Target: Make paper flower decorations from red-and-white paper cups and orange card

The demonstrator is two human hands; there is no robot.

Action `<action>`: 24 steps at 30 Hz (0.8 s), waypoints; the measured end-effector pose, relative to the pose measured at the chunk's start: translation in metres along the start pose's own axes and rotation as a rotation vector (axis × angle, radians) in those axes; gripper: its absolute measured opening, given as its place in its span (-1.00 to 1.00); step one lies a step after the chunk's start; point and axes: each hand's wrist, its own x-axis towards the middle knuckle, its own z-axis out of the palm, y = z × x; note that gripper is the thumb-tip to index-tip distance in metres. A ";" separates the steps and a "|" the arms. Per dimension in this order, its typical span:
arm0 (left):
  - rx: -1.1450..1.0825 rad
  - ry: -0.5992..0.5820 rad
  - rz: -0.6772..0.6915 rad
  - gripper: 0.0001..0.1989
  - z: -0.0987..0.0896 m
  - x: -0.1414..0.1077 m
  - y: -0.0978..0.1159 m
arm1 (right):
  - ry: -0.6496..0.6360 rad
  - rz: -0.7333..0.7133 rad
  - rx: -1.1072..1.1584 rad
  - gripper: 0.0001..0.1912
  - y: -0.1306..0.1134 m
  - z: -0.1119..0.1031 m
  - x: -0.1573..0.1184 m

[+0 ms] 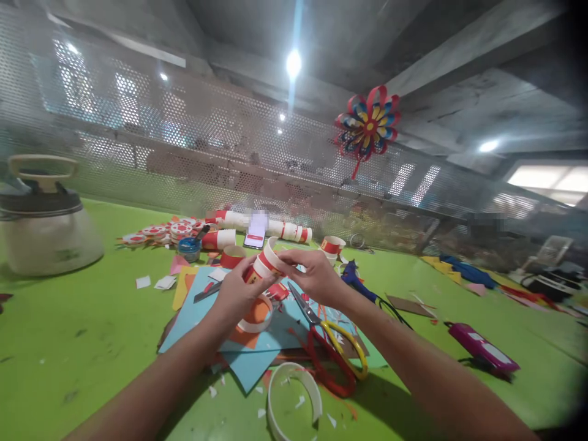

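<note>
Between my two hands is a red and white paper ring [267, 260], held above blue paper sheets [193, 324]. My left hand [236, 289] grips its lower left side, and my right hand [309, 272] pinches its right edge. Scissors [328, 337] with one red and one yellow handle lie open just below my right hand. A white ring with orange inside [270, 318] rests under my left hand. Nearer the table's front is an open-ended white paper strip curled into a loop [272, 401].
A large white container [50, 242] stands at the left. Behind my hands are a phone [255, 230], white and red rolls [294, 231] and a blue jar [188, 248]. To the right are a blue glue gun [357, 283] and a magenta device [482, 349]; a paper flower [370, 127] hangs above.
</note>
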 end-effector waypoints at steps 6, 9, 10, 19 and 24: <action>-0.008 -0.014 -0.016 -0.52 0.004 -0.004 0.011 | 0.017 0.027 0.080 -0.77 0.009 0.001 -0.005; 0.034 -0.007 0.018 -0.55 0.004 -0.004 0.010 | 0.005 0.042 0.146 -0.73 0.018 0.010 -0.004; 0.045 -0.001 0.029 -0.56 0.003 -0.003 0.008 | 0.007 0.045 0.157 -0.72 0.020 0.014 -0.003; 0.024 -0.004 -0.022 -0.60 0.004 -0.002 0.003 | -0.110 0.094 0.028 -0.61 0.034 -0.009 0.005; -0.046 0.018 -0.190 -0.53 0.006 -0.004 0.004 | 0.058 0.257 -0.311 -0.57 0.079 -0.072 0.017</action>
